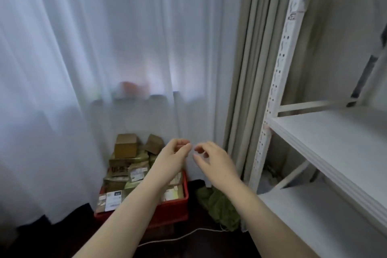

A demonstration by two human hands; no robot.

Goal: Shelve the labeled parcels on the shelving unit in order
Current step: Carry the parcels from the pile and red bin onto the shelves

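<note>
**Both hands empty above the crate, nothing picked yet**

I had the left hand (pixel 173 157) and the right hand (pixel 211 159) raised close together in front of me, fingertips nearly meeting. The fingers of both were loosely curled and neither held anything.

The parcels (pixel 134 165) lay heaped in a red crate (pixel 173 208) on the floor against the sheer curtain (pixel 83 69). They sat below and beyond my hands and well apart from them, and my left forearm crossed over the crate's right side. The shelving unit (pixel 335 132) stood to my right, and the boards I could see were bare.

I judged the load to be mixed. A small cardboard box (pixel 126 145) sat on top at the back. It looked stiff and light, best taken by two opposite faces from above. Nearer me lay a flat packet (pixel 111 198) with a white label. I took it to be soft and thin, likely to sag or slide if pinched at a corner, so I would have gripped it along an edge with the label facing up to read it. The print was too blurred to tell any order.

The pile looked loose, so pulling a buried parcel risked tipping the ones above it. A green cloth (pixel 219 205) lay on the floor between the crate and the shelving.
</note>
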